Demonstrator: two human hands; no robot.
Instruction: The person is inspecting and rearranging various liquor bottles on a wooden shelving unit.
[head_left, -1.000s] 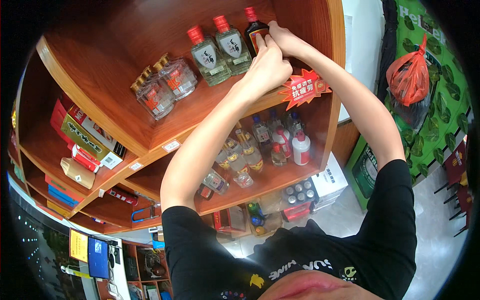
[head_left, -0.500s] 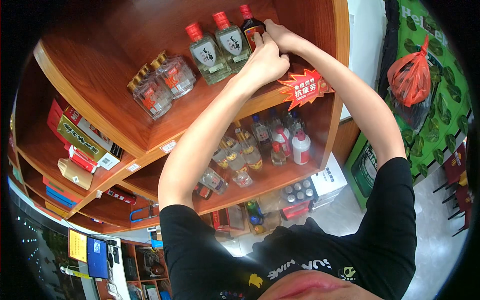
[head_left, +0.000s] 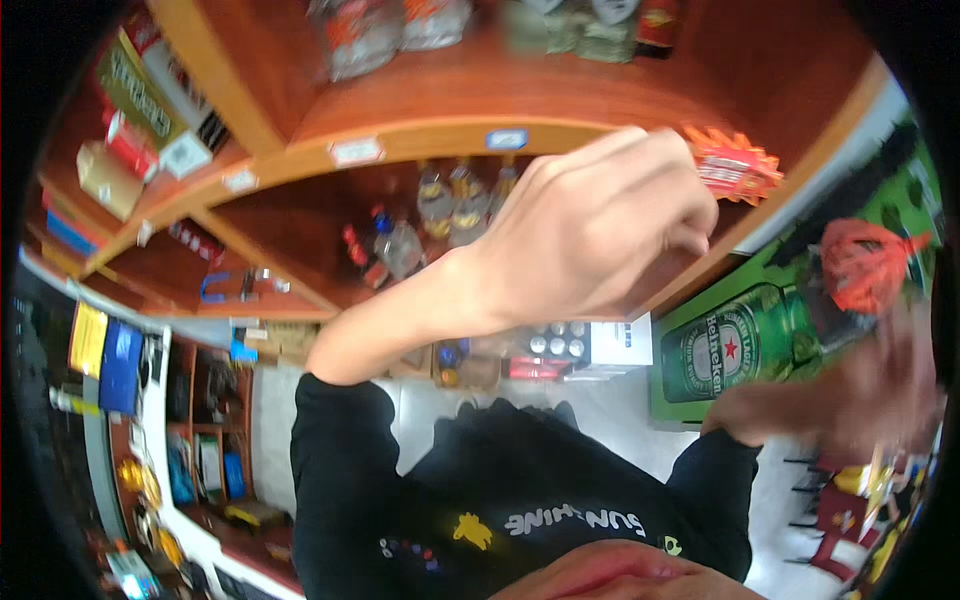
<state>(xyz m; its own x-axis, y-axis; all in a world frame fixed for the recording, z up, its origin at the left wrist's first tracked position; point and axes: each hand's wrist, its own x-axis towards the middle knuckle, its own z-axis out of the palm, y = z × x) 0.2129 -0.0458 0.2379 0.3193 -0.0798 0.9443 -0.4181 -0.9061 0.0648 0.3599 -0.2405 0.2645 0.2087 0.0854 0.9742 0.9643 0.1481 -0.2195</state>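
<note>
My left hand (head_left: pixel 610 225) is raised in front of the shelf edge, its fingers curled inward; anything inside them is hidden. Out to the right, my right hand (head_left: pixel 885 375) is badly smeared by motion near a hanging red plastic bag (head_left: pixel 865 265), and its fingers cannot be read. On the upper shelf (head_left: pixel 450 95) stand clear bottles with red print (head_left: pixel 360 35), pale square bottles (head_left: pixel 612 30) and a dark bottle with a red label (head_left: pixel 657 25). Neither hand touches these bottles. A red starburst sign (head_left: pixel 738 172) is on the shelf front beside my left hand.
Below, several gold-necked bottles (head_left: pixel 467 205) stand on the lower shelf, partly behind my left hand. Boxes (head_left: pixel 150 110) fill the left compartment. A white carton (head_left: pixel 620 345) and a pack of cans (head_left: pixel 555 340) sit lower down. A green bottle poster (head_left: pixel 730 345) is at right.
Both hands have come away from the dark bottle, which stays on the shelf. My left hand moved down and nearer; my right swung far right. The view has tilted downward.
</note>
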